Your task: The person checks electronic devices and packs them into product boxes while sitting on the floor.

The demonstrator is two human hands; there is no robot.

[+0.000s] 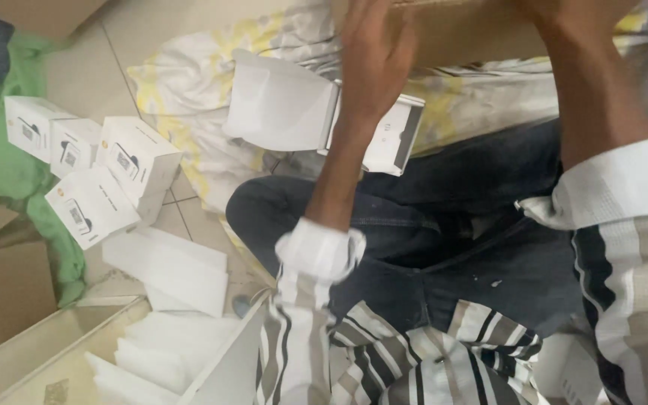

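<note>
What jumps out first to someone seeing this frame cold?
Both hands at the top: the left hand and right hand press on a brown cardboard box. Just below lies an open white box on the person's lap over dark jeans. At left, a cluster of small white boxes sits on the floor.

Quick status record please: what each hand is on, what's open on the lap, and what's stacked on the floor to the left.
left hand: pressed flat against the brown cardboard box at the top of the view
right hand: on the same box, mostly cut off by the frame edge
lap: open white carton with its flap up, resting by the knee
floor, left: four small white product boxes clustered together
lower left: tray of white inserts
under it all: patterned cloth
</note>
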